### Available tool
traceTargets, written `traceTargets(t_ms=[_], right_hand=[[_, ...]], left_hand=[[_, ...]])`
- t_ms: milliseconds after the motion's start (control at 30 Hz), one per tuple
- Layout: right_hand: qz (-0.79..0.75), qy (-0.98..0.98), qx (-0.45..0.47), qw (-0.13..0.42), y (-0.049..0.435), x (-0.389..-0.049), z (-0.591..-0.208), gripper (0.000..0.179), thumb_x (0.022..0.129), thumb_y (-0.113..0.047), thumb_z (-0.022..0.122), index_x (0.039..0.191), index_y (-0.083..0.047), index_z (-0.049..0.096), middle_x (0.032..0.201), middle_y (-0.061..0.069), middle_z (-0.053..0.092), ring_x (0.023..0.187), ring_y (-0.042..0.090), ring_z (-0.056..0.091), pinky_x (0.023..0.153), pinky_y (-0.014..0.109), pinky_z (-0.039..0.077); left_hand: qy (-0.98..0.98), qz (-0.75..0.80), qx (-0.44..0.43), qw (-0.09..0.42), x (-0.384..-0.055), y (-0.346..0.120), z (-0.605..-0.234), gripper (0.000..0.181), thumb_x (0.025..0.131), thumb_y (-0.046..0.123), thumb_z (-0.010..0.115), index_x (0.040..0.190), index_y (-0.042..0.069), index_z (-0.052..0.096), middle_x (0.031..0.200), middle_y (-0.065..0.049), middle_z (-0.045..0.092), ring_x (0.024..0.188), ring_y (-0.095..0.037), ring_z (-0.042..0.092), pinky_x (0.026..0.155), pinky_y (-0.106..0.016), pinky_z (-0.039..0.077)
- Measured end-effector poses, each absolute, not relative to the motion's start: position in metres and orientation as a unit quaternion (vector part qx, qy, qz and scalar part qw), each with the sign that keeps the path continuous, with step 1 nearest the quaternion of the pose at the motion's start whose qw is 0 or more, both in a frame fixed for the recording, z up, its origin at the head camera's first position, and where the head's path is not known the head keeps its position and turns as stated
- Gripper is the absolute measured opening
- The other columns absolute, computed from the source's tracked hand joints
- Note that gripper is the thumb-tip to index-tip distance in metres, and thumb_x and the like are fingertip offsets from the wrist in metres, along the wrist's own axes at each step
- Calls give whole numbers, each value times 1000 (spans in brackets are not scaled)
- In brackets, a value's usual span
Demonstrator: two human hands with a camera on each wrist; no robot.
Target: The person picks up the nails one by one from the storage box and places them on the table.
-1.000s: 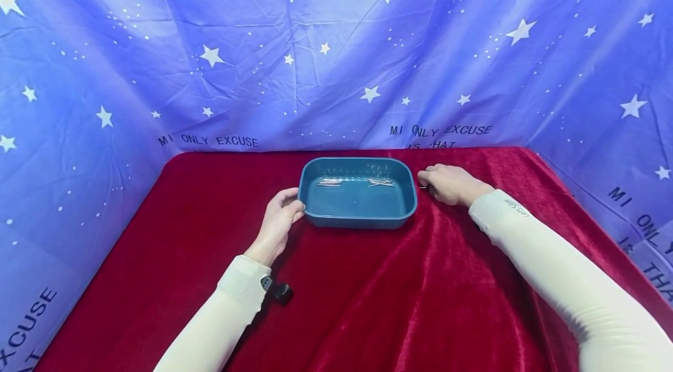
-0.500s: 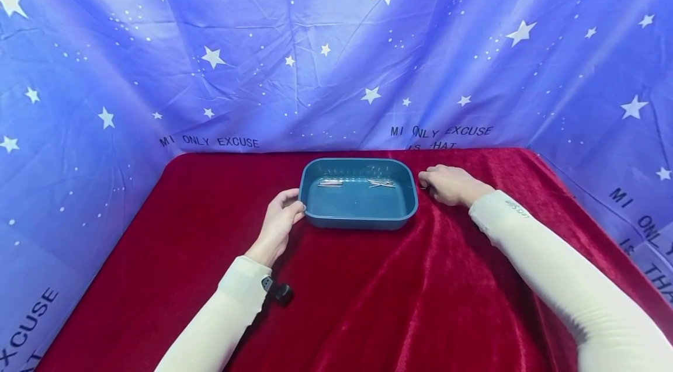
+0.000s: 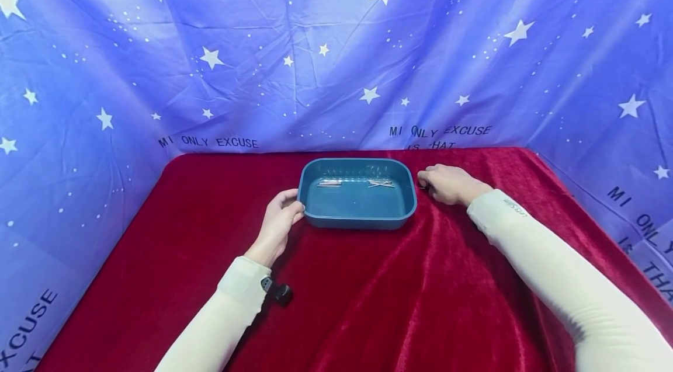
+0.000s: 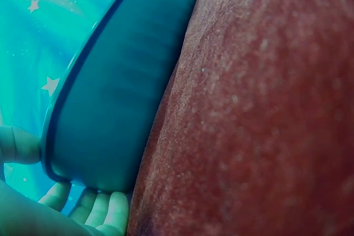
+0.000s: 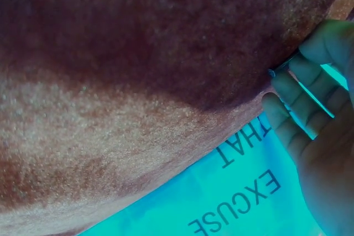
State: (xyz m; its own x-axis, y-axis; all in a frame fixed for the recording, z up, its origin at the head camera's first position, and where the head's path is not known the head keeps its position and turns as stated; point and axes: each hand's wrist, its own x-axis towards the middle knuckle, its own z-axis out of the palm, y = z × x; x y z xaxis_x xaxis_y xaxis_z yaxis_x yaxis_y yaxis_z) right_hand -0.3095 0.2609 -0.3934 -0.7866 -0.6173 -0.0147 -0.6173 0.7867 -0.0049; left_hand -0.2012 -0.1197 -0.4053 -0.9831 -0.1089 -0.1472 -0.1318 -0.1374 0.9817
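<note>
A dark blue rectangular basin [image 3: 354, 222] stands on the red cloth. My left hand [image 3: 277, 221] holds it at its left end, the thumb at the rim and several fingers [image 4: 118, 208] against the outer wall. Inside, thin shiny sticks lie in two small groups, a left bundle [image 3: 330, 183] side by side and a right bundle [image 3: 381, 183] partly crossed. Just right of the basin, my right hand [image 3: 447, 183] is low over the cloth. Between thumb and forefinger it pinches a thin dark stick [image 5: 283, 64], mostly covered by the fingers.
Red velvet cloth [image 3: 357, 296] covers the table, with folds running in front of the right hand. A blue curtain [image 3: 315, 91] with white stars and printed words hangs behind and on both sides. A small black device [image 3: 277, 291] is strapped to the left wrist.
</note>
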Motion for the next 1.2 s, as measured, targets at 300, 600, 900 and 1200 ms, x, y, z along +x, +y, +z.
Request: traceTargets(t_ms=[300, 600, 900, 1200], right_hand=[[5, 944, -331, 7, 262, -310, -393, 18, 73, 0, 60, 82, -15, 59, 78, 0, 53, 80, 24, 55, 70, 42, 49], [-2, 949, -313, 23, 261, -312, -381, 22, 71, 1, 63, 86, -15, 60, 78, -2, 53, 75, 20, 55, 68, 43, 49], [0, 951, -308, 21, 261, -313, -370, 19, 72, 0, 62, 86, -13, 58, 79, 0, 53, 73, 22, 54, 65, 43, 49], [17, 949, -315, 12, 255, -315, -355, 17, 73, 0, 60, 85, -12, 60, 78, 1, 55, 74, 23, 56, 66, 44, 49]], left_hand=[[656, 749, -95, 8, -201, -119, -405, 45, 83, -1, 52, 128, -3, 50, 123, -23, 55, 106, -32, 58, 96, -37, 47], [655, 750, -90, 9, -201, -119, -405, 45, 84, -2, 51, 129, -4, 49, 125, -23, 54, 108, -32, 57, 97, -38, 47], [654, 751, -89, 10, -201, -119, -405, 46, 84, -2, 51, 130, -5, 48, 125, -23, 54, 109, -33, 57, 97, -38, 46], [656, 749, -88, 9, -202, -119, -406, 46, 84, -2, 50, 130, -5, 48, 124, -23, 54, 110, -33, 56, 97, -38, 46]])
